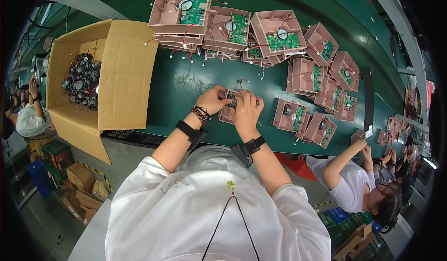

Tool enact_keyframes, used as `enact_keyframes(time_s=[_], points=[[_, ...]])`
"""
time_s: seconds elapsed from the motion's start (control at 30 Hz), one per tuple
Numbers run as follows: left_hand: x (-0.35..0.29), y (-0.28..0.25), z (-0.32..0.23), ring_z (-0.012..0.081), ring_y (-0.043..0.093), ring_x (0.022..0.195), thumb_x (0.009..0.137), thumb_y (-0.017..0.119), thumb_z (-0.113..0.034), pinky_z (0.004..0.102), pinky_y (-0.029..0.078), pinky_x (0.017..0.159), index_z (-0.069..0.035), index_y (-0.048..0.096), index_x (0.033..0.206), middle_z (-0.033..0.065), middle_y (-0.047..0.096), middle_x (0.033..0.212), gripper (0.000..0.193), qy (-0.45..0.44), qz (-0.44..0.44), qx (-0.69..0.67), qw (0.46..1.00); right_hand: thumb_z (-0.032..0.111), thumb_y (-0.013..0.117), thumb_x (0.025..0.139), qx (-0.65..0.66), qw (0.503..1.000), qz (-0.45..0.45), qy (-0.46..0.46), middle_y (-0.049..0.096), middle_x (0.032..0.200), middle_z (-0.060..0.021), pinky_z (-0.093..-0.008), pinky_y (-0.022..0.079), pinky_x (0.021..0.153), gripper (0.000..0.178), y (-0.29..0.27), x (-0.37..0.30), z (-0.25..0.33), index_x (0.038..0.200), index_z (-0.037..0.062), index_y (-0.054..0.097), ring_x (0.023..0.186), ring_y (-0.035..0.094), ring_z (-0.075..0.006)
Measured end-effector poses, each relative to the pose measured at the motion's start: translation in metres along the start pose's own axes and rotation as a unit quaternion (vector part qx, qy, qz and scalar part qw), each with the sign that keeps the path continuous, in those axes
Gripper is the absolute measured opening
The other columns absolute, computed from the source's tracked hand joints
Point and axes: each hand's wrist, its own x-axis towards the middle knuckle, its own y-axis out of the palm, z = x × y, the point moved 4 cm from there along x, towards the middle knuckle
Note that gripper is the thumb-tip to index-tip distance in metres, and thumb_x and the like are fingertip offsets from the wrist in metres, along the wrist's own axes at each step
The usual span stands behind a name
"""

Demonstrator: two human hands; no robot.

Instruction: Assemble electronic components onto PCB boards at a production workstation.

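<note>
Green table (170,107); one cardboard box (128,75) overhanging its near edge; one pink housing (226,117) close to that edge. Two hands, left (210,102) and right (246,114), reach in, fingers bent at one dark round part (233,102) inside; can't tell if clamped.

Wears a white short-sleeved shirt (186,224), black wrist straps (188,131) left and right, dark bracelet (201,115) at left, black cord (226,208).

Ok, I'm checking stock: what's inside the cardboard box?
A heap of dark round speakers lies inside the cardboard box. The heap covers whatever lies beneath it, so its depth can't be told.
</note>
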Motion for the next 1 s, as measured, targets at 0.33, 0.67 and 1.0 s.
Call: enact_keyframes(time_s=[0.33, 0.67, 1.0], points=[[-0.003, 0.007, -0.005, 0.0249, 0.061, 0.078, 0.074, 0.067, -0.025, 0.0340, 0.047, 0.071, -0.007, 0.051, 0.098, 0.0065, 0.062, 0.084, 0.034, 0.043, -0.091, 0.058, 0.993, 0.012, 0.066, 0.067, 0.100, 0.993, 0.027, 0.056, 0.053, 0.100, -0.0063, -0.0404, 0.034, 0.084, 0.024, -0.024, 0.022, -0.026, 0.090, 0.0109, 0.058, 0.102, 0.048, -0.0226], [0.064, 0.024, -0.044, 0.0276, 0.060, 0.080, 0.078, 0.062, -0.028, 0.0380, 0.047, 0.071, -0.009, 0.059, 0.092, 0.0080, 0.062, 0.082, 0.024, 0.165, -0.106, 0.146, 0.970, 0.007, 0.058, 0.079, 0.222, 0.959, 0.014, 0.175, 0.055, 0.090, -0.0106, -0.0359, 0.046, 0.064, 0.018, -0.023, 0.018, -0.062, 0.096, 0.0049, 0.054, 0.073, 0.058, -0.0252], [0.005, 0.016, -0.076, 0.0290, 0.056, 0.078, 0.079, 0.060, -0.020, 0.0380, 0.045, 0.069, -0.006, 0.059, 0.081, 0.0081, 0.061, 0.074, 0.014, 0.248, -0.089, -0.075, 0.962, 0.007, 0.063, 0.076, 0.305, 0.942, -0.035, 0.136, 0.059, 0.083, -0.0098, -0.0347, 0.046, 0.060, 0.019, -0.037, 0.007, -0.058, 0.092, 0.0045, 0.053, 0.070, 0.061, -0.0242]])
